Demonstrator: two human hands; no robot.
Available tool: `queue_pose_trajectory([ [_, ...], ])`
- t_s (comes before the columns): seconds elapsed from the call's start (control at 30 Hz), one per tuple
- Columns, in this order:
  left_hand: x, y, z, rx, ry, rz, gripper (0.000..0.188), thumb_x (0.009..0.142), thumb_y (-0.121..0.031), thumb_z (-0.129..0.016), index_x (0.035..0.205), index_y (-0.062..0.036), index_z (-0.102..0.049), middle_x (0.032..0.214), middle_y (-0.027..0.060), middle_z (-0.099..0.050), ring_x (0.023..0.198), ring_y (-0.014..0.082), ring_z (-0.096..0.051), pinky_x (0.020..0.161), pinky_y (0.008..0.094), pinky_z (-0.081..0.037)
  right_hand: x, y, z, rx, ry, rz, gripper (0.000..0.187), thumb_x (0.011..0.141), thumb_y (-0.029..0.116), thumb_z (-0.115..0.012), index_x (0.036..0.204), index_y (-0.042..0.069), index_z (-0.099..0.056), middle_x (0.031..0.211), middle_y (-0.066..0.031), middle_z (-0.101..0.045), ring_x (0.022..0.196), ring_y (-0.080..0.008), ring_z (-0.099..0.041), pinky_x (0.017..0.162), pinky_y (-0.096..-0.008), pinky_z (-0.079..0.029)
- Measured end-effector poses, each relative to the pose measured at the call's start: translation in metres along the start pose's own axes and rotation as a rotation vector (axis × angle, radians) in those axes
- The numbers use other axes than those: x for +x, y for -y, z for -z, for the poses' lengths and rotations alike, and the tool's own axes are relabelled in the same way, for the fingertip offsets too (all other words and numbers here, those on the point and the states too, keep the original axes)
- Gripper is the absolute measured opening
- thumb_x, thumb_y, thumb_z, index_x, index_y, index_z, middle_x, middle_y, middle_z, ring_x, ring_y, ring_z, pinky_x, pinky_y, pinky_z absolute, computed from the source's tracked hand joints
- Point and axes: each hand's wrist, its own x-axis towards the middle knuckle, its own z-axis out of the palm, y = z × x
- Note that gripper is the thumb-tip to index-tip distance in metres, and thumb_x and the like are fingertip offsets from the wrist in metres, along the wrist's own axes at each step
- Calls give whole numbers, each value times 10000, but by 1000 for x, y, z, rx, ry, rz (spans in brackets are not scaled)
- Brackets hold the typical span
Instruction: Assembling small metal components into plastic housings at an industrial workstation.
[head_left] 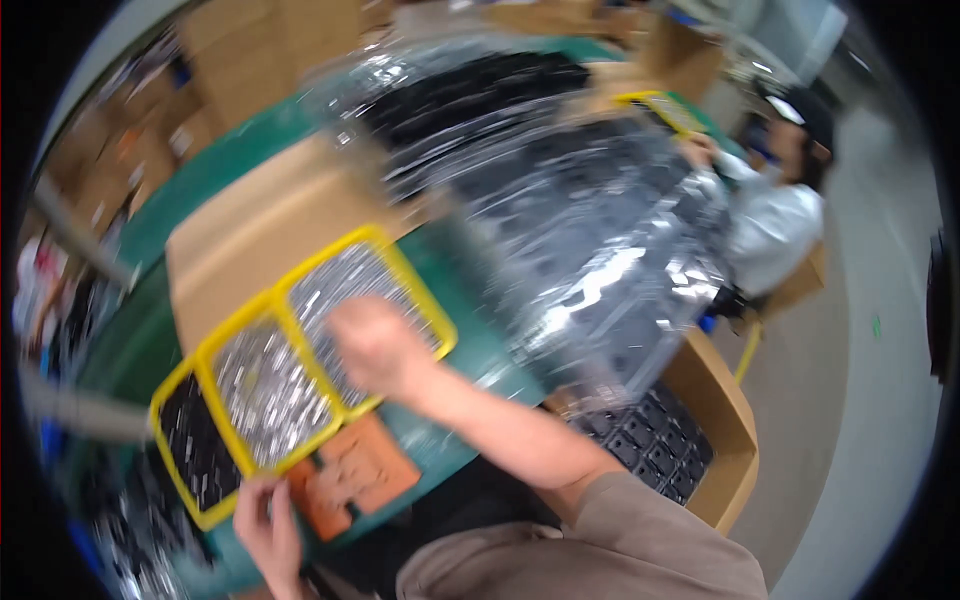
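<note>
A yellow-rimmed tray (pixel 276 300) with three compartments lies slanted across the green table. Small black parts (pixel 200 440) fill its near-left compartment, small shiny metal pieces (pixel 270 390) the middle one, and thin silvery pieces (pixel 335 280) the far-right one. My right hand (pixel 378 345) is over the far-right compartment, its curled fingers blurred and partly hidden. Bent fingers of my left hand (pixel 268 525) come together at the tray's near edge, by the left side of an orange-brown block (pixel 355 472) with cut-out slots. What they hold, if anything, is too small to make out.
Brown cardboard (pixel 265 220) lies behind the tray. Clear plastic film covers stacked dark trays (pixel 570 200) to the right. An open carton (pixel 740 430) with black gridded trays (pixel 655 440) stands at my right. Another person (pixel 775 215) works at the far right beside another yellow-rimmed tray (pixel 672 112).
</note>
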Motion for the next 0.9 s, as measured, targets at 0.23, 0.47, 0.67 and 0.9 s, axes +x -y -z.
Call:
queue_pose_trajectory([
  [0.23,-5,-19,-9,184,65,-172,109,955,8,-787,1062,-8,-795,1085,94,-734,963,284,-661,895,372,-544,9,22,32,99,163,-172,185,910,-59,-753,1083,6,-747,1021,-136,-767,874,-292,-715,816,-374,-589],
  [0.47,-11,-14,-21,274,50,-290,110,952,-5,-787,1059,-31,-797,1096,71,-715,965,269,-643,888,384,-540,-35,101,51,319,532,-123,172,916,-45,-761,1079,8,-760,1172,-88,-736,1030,-274,-681,952,-388,-537],
  [0.67,-6,-20,-25,351,53,-336,111,924,9,-778,1020,-45,-789,1088,62,-712,937,274,-625,868,388,-540,-51,103,42,208,539,-121,170,892,-54,-784,1051,5,-782,1167,-90,-720,1010,-291,-657,935,-380,-532],
  [0.9,-3,-15,-24,317,74,-359,117,904,7,-775,1010,-42,-785,1090,57,-723,927,280,-630,853,390,-551,-54,110,37,116,506,-147,159,879,-39,-795,1030,9,-776,1147,-92,-705,1001,-285,-648,920,-382,-535],
])
